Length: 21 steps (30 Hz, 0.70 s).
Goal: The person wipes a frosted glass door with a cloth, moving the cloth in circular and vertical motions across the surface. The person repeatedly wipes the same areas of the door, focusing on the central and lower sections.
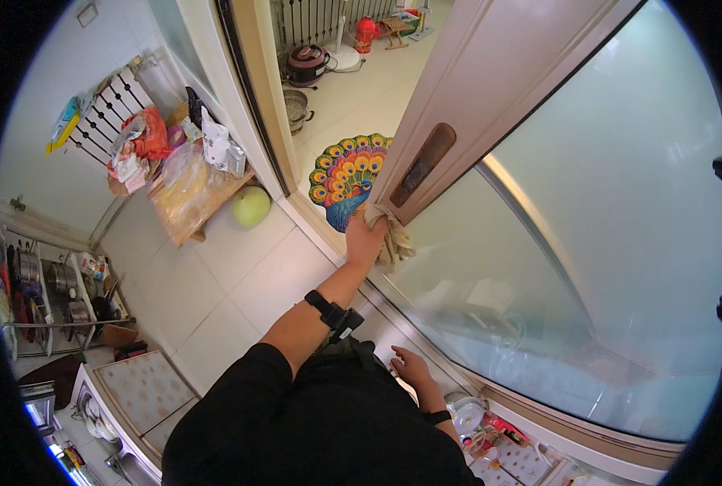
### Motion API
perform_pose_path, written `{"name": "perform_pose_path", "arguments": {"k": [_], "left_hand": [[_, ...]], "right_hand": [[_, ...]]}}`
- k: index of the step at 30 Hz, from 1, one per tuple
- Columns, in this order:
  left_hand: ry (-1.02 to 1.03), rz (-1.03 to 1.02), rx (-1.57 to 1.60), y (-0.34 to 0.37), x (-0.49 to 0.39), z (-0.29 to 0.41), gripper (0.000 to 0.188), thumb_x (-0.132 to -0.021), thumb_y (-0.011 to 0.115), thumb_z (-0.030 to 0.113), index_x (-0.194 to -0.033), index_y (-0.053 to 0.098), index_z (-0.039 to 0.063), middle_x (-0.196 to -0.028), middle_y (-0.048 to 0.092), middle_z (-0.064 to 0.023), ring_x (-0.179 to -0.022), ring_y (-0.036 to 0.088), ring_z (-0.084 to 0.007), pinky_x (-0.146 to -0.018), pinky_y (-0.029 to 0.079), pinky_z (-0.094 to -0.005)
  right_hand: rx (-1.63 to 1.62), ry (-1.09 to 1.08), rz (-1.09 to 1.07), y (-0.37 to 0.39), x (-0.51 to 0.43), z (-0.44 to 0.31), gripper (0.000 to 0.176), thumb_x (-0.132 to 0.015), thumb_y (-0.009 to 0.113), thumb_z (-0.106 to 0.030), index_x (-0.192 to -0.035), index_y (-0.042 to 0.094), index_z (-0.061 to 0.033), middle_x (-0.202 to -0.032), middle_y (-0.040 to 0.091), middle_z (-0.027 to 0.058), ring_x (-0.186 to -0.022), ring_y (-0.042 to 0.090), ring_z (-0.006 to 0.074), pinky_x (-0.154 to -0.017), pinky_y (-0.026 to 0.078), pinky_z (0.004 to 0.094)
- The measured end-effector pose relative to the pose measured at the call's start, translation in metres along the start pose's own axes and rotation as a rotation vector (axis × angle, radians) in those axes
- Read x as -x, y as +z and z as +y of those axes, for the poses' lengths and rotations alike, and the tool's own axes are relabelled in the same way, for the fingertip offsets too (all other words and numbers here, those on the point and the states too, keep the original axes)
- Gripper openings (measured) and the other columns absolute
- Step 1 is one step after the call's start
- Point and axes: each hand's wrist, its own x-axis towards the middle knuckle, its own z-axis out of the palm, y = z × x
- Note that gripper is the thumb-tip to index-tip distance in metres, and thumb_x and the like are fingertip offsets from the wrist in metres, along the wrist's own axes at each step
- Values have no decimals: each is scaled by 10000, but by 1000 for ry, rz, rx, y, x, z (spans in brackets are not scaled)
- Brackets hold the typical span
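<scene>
My left hand (365, 240) grips a beige cloth (393, 246) against the edge of a sliding door's pale frame (452, 79). Just above the cloth, the frame has a long recessed brown handle (423, 165). Frosted glass (616, 182) fills the door to the right. My right hand (412, 367) hangs low beside my body, its fingers apart and nothing seen in it. A colourful peacock-shaped mat (348, 173) lies past the doorway, partly hidden by the door frame.
A low wooden table (181, 209) carries bags, with a green melon (251, 206) beside it. Pots fill a rack (51, 325) at left, near a cabinet (139, 386). Beyond the doorway stand an electric cooker (307, 64), a steamer pot (296, 108) and a red flask (365, 34).
</scene>
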Motion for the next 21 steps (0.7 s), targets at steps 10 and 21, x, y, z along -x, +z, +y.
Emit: {"name": "perform_pose_path", "arguments": {"k": [10, 21], "left_hand": [[-228, -68, -204, 6, -14, -88, 296, -713, 621, 232, -896, 632, -1, -831, 648, -205, -816, 619, -363, -708, 482, -416], [-447, -271, -515, 17, -26, -175, 314, -768, 612, 269, -873, 629, -27, -804, 652, -206, -790, 636, -367, -682, 492, -452]], "right_hand": [[-106, 172, -9, 7, -7, 7, 382, -866, 574, -314, -1191, 574, -115, -1039, 642, 159, -947, 626, 304, -822, 493, 370], [-52, 230, 9, 23, 12, 8, 382, -831, 580, -268, -1191, 570, -141, -1184, 577, 134, -964, 608, 316, -830, 480, 401]]}}
